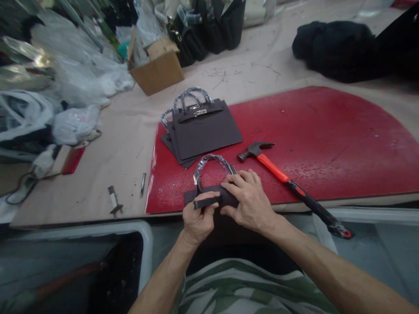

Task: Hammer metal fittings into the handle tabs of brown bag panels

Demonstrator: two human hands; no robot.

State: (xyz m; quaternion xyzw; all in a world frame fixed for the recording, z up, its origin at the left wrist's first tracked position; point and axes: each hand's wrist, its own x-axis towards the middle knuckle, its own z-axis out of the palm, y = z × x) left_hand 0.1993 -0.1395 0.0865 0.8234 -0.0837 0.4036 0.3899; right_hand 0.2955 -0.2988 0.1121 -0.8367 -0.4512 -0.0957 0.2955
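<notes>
A dark handbag panel [229,199] lies at the near edge of the red board, its handle [212,158] wrapped in clear plastic and arching away from me. My left hand [198,221] is closed, pinching a short dark strap [205,202] on the panel between thumb and fingers. With fingers on top and thumb at the near edge, my right hand [251,201] grips the panel's right side. Beyond them, several similar panels [207,133] are stacked, the top one bearing a metal clasp [200,112]. A claw hammer [278,172] with an orange and black handle rests to the right.
The red board [327,139] covers much of the table. At left lie a small metal punch-like rod [143,185] and a dark-ended tool [114,201]. A cardboard box [159,72], plastic wrapping [78,69] and dark bags [209,30] stand behind. Bins [145,235] flank me below the edge.
</notes>
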